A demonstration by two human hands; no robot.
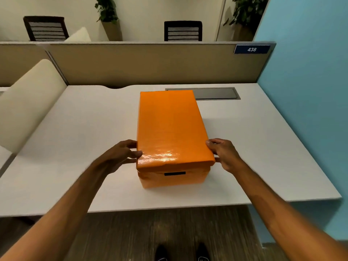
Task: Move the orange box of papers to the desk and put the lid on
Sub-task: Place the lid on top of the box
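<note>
An orange box (pixel 174 179) stands on the white desk (pixel 75 147), a little right of centre, its short end with a dark handle slot facing me. The glossy orange lid (pixel 169 125) lies on top of it and covers the whole opening, so the papers inside are hidden. My left hand (pixel 120 155) grips the lid's near left corner, thumb on top and fingers against its side. My right hand (pixel 225 153) holds the near right corner the same way.
A grey cable hatch (pixel 216 93) is set into the desk behind the box. A tan partition (pixel 150 63) with a blue "438" sign (pixel 252 49) backs the desk. A blue wall (pixel 305 91) bounds the right side, a cream divider (pixel 28 102) the left. Chairs and plants stand beyond.
</note>
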